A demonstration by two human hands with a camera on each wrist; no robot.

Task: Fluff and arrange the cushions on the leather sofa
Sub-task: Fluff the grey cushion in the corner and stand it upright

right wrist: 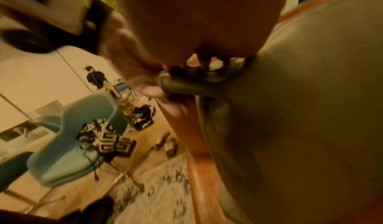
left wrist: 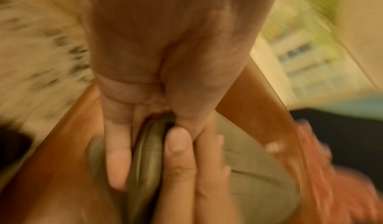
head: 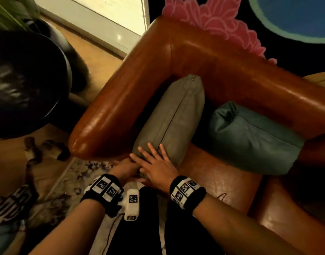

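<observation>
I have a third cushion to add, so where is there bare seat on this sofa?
Bare seat leather shows in front of the green cushion, right of the right hand. The corner is crowded: the olive cushion lies along the armrest, both hands at its near end, left hand too.

One cushion (head: 169,122) is stood on edge on the sofa (head: 237,78) seat, leant against the left armrest (head: 121,100). A second cushion (head: 253,138) is laid to its right, against the backrest. A rug (head: 81,173) is spread before the sofa.
</observation>
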